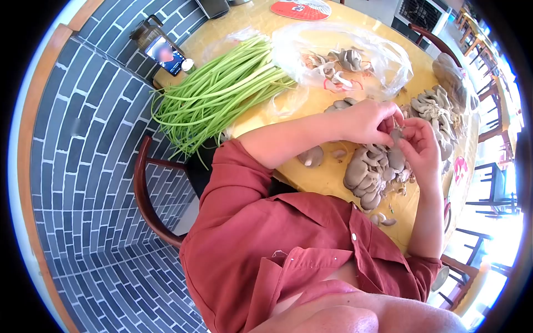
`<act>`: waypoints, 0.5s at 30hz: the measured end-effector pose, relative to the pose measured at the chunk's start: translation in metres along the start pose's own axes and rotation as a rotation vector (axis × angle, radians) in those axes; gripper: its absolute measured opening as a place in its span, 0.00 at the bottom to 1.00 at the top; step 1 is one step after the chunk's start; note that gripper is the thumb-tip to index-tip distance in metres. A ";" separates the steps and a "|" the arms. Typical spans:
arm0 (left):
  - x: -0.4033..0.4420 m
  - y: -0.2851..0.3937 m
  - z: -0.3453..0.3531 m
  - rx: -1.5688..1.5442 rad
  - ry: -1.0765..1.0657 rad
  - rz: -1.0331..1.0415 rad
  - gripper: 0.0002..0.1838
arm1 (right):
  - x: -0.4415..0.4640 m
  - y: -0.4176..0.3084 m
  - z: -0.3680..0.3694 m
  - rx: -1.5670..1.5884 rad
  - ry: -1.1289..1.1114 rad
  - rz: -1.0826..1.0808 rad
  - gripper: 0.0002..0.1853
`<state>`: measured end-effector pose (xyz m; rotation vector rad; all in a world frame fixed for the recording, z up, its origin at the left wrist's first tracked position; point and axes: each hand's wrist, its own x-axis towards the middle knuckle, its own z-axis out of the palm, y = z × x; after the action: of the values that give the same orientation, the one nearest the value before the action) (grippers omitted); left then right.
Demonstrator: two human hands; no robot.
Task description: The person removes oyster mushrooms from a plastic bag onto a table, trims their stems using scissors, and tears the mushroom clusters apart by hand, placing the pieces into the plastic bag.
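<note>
Over the table, my left hand and my right hand meet with fingers pinched around a grey oyster mushroom. Its cap hangs down between them, and the fingers partly hide the stem end. Just below lies a clump of oyster mushrooms, with small torn bits around it. Another pile of oyster mushrooms is beyond my right hand. A few caps peek out behind my left wrist, and a single mushroom cap rests under my left forearm.
A clear plastic bag with mushroom pieces lies open at the back. Long green stalks are heaped at the left. A phone leans against a dark jug. A red fan lies at the far edge; a wooden chair stands left.
</note>
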<state>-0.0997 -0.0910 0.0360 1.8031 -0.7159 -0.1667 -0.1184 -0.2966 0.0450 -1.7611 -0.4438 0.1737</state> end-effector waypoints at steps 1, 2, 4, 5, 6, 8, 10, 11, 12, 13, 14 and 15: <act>0.000 -0.002 0.002 -0.018 0.015 0.018 0.18 | 0.000 -0.001 0.000 0.051 0.015 -0.007 0.20; 0.000 -0.003 0.002 -0.037 0.029 0.036 0.17 | 0.001 -0.002 0.002 0.102 0.031 -0.013 0.20; 0.000 -0.004 0.000 -0.065 0.077 0.005 0.16 | 0.001 -0.002 0.007 0.145 0.058 -0.019 0.19; 0.001 -0.005 -0.001 -0.080 0.102 -0.010 0.15 | 0.002 -0.001 0.009 0.135 0.070 -0.018 0.18; 0.001 -0.006 -0.002 -0.177 0.092 -0.046 0.14 | 0.002 0.000 0.010 0.125 0.082 -0.018 0.17; 0.001 -0.007 -0.004 -0.369 0.072 -0.117 0.13 | 0.001 0.003 0.007 0.071 0.067 0.058 0.14; 0.001 -0.006 -0.003 -0.344 0.059 -0.040 0.12 | -0.001 0.006 0.005 0.051 0.068 0.079 0.11; 0.000 -0.006 -0.003 -0.331 0.053 -0.002 0.12 | -0.001 0.009 0.006 0.057 0.077 0.063 0.10; 0.000 -0.005 -0.003 -0.312 0.053 -0.015 0.12 | -0.001 0.011 0.006 0.064 0.085 0.047 0.09; 0.000 -0.004 -0.004 -0.293 0.053 -0.028 0.12 | -0.001 0.010 0.007 0.082 0.083 0.048 0.10; 0.000 -0.004 -0.004 -0.273 0.052 -0.040 0.12 | -0.001 0.010 0.008 0.100 0.081 0.049 0.10; 0.000 -0.004 -0.004 -0.311 0.058 -0.045 0.12 | -0.001 0.009 0.009 0.118 0.079 0.050 0.10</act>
<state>-0.0965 -0.0869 0.0336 1.5210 -0.5737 -0.2414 -0.1202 -0.2905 0.0343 -1.6581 -0.3261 0.1618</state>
